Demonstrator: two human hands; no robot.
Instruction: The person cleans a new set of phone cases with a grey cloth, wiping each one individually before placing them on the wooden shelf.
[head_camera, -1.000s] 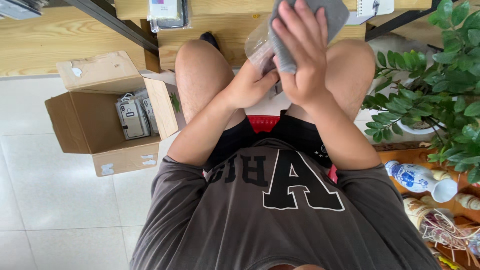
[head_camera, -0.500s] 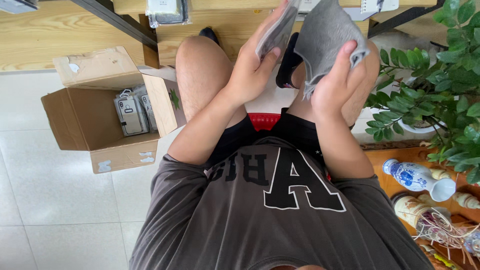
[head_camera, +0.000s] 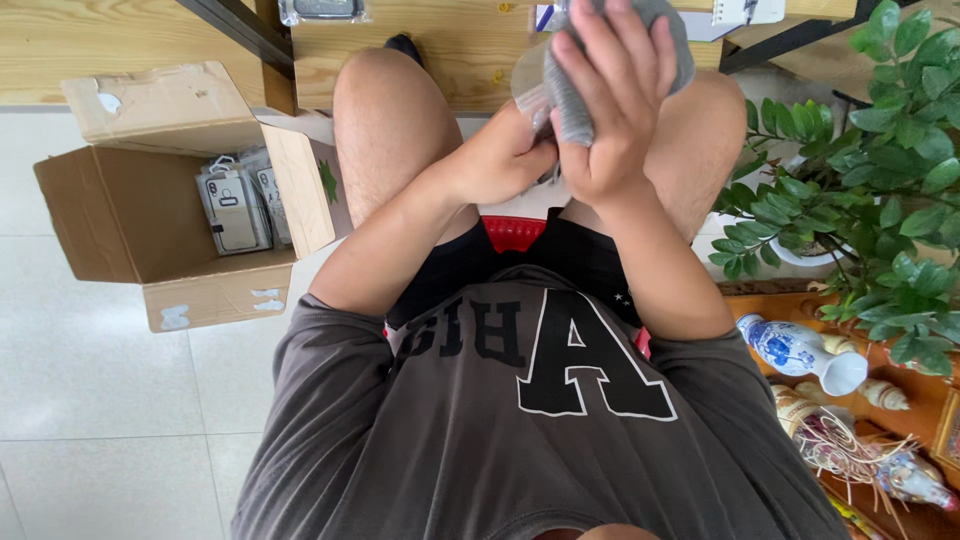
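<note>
Grey cloth (head_camera: 600, 90) (bunched) in both hands.

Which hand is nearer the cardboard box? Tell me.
Left. The left hand is on the box's side, apart from it, over the lap; the right hand grips the grey cloth farther away.

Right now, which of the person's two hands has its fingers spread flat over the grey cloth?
The right hand: its fingers lie splayed across the front of the grey cloth, raised above the knees. The left hand sits lower, curled behind the cloth's bottom edge.
</note>
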